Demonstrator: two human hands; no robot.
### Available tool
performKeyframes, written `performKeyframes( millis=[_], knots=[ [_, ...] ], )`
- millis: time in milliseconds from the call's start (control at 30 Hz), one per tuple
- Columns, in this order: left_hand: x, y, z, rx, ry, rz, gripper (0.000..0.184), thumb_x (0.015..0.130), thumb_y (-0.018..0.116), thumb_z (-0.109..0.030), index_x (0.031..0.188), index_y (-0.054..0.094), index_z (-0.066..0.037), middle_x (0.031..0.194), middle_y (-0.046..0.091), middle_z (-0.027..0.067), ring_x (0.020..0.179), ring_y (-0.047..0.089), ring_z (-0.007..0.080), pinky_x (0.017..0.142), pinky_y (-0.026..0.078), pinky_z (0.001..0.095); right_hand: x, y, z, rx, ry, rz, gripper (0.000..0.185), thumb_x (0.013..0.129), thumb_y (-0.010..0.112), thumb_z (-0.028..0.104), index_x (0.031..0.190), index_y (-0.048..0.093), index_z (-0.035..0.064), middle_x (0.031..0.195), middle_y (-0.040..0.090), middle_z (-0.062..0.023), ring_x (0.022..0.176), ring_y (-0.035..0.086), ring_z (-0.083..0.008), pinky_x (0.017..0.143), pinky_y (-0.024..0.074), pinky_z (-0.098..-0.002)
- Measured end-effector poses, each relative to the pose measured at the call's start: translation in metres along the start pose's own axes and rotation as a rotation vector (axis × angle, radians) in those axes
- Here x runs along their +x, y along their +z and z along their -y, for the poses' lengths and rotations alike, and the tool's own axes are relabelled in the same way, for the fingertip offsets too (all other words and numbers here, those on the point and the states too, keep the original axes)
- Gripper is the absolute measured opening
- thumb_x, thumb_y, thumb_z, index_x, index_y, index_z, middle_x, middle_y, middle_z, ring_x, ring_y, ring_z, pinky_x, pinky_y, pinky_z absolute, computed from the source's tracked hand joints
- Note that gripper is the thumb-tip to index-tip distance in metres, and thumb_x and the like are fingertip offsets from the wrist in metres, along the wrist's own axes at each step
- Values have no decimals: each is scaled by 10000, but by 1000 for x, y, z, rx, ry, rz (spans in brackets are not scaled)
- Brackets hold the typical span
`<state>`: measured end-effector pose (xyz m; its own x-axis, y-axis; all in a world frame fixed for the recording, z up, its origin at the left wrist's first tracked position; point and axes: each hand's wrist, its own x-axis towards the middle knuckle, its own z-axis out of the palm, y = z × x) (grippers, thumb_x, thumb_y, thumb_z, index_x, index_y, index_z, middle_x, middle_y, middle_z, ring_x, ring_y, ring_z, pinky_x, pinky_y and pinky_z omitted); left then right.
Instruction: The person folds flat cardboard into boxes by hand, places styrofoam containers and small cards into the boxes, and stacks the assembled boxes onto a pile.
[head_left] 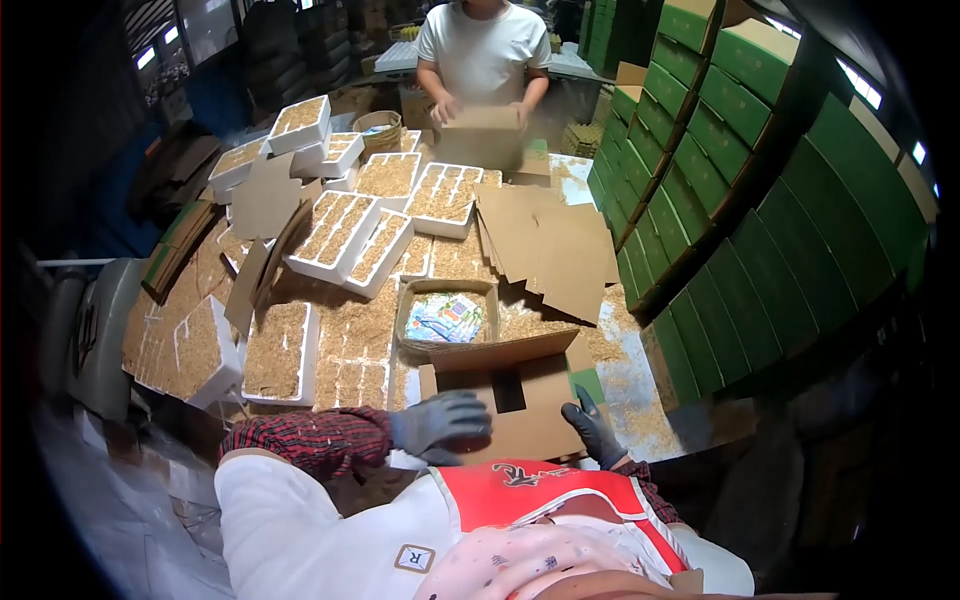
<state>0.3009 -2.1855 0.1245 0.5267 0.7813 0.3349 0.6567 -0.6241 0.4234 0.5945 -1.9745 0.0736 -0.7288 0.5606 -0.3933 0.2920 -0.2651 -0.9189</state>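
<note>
A cardboard box (535, 425) with raised flaps lies in front of me at the table's near edge, a dark gap showing between its flaps. My left hand (443, 424), in a grey glove, rests flat at the box's left side with fingers extended. At the right side is my right hand (594, 428), gloved too, thumb and fingers apart against the cardboard. Just beyond the box, an open carton (405, 318) holds colourful printed packets (445, 317).
White foam trays (340, 235) filled with brownish shavings are stacked at the left and centre. Flat cardboard sheets (550, 240) lie right of centre. Green boxes (690, 140) stand stacked at the right. Across the table a person (484, 50) has both hands on a cardboard box (481, 140).
</note>
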Motion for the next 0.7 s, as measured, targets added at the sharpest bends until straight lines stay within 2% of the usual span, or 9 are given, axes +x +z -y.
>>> performKeyframes(
  millis=[67, 167, 267, 300, 433, 533, 567, 600, 700],
  knots=[
    [-43, 0, 4, 180, 112, 243, 559, 860, 603, -390, 1330, 483, -111, 1382, 456, 167, 1291, 432, 370, 1084, 361, 505, 18, -11, -22, -89, -215, 95, 652, 987, 522, 288, 1489, 241, -20, 1507, 335, -152, 1409, 281, -220, 1134, 257, -350],
    [-32, -34, 25, 148, -111, -148, 442, 923, 528, -365, 1264, 538, -85, 1311, 511, 188, 1227, 496, 362, 1053, 402, 469, 16, -3, 23, -85, -497, 172, 537, 1017, 404, 127, 1513, 227, 22, 1547, 283, -100, 1423, 248, -201, 1155, 212, -325],
    [-38, 7, 90, -1060, -602, -1217, 549, 1022, 369, -473, 1186, 586, 3, 1117, 651, 160, 1039, 620, 275, 946, 474, 386, 5, 16, 104, 259, -522, 335, 851, 927, 460, 636, 1495, 291, 25, 1543, 307, -96, 1384, 334, -218, 1150, 239, -365],
    [-49, 31, 101, -1257, -737, -1261, 548, 1022, 378, -471, 1178, 593, 8, 1072, 663, 136, 986, 621, 235, 907, 481, 355, -1, 31, 125, -75, -574, 222, 968, 850, 429, 765, 1478, 335, 34, 1531, 330, -88, 1373, 353, -243, 1148, 249, -390],
    [-81, 154, 104, -1254, -1410, -1087, 515, 1014, 441, -443, 1186, 602, 15, 1002, 669, 78, 879, 593, 159, 816, 481, 283, 67, 32, 88, -854, -537, 78, 436, 1020, 412, 252, 1362, 460, -14, 1313, 547, -179, 1226, 514, -297, 1057, 379, -348],
    [-110, 95, 0, -521, -1292, -1065, 497, 1005, 503, -388, 1266, 565, 30, 1153, 649, 75, 998, 592, 174, 847, 471, 275, 115, 29, 8, -1035, -361, 107, 454, 1037, 382, 288, 1286, 525, -63, 1304, 582, -188, 1193, 546, -261, 1023, 399, -330],
    [-149, 118, 8, -674, -1281, -1501, 352, 963, 538, -152, 1283, 544, -7, 1194, 609, 61, 1022, 571, 181, 894, 474, 311, 115, 46, 8, -568, -228, -84, 478, 999, 452, 356, 1201, 578, -59, 1185, 626, -224, 1071, 599, -320, 943, 452, -380],
    [-205, 105, 2, -238, -1235, -1367, 355, 958, 537, -141, 1296, 525, -31, 1236, 580, 70, 1040, 572, 190, 899, 479, 339, 105, 61, 30, -455, -59, -73, 640, 968, 455, 524, 1143, 613, -70, 1144, 651, -216, 1081, 598, -287, 959, 431, -355],
    [-292, 56, -14, -460, -1001, -2326, 332, 982, 530, -325, 1210, 488, -88, 1050, 553, 41, 966, 561, 214, 862, 485, 394, 109, 61, 18, -529, -126, -167, 674, 952, 453, 570, 1159, 607, -53, 1086, 652, -242, 1046, 602, -309, 949, 424, -375]
  ],
)
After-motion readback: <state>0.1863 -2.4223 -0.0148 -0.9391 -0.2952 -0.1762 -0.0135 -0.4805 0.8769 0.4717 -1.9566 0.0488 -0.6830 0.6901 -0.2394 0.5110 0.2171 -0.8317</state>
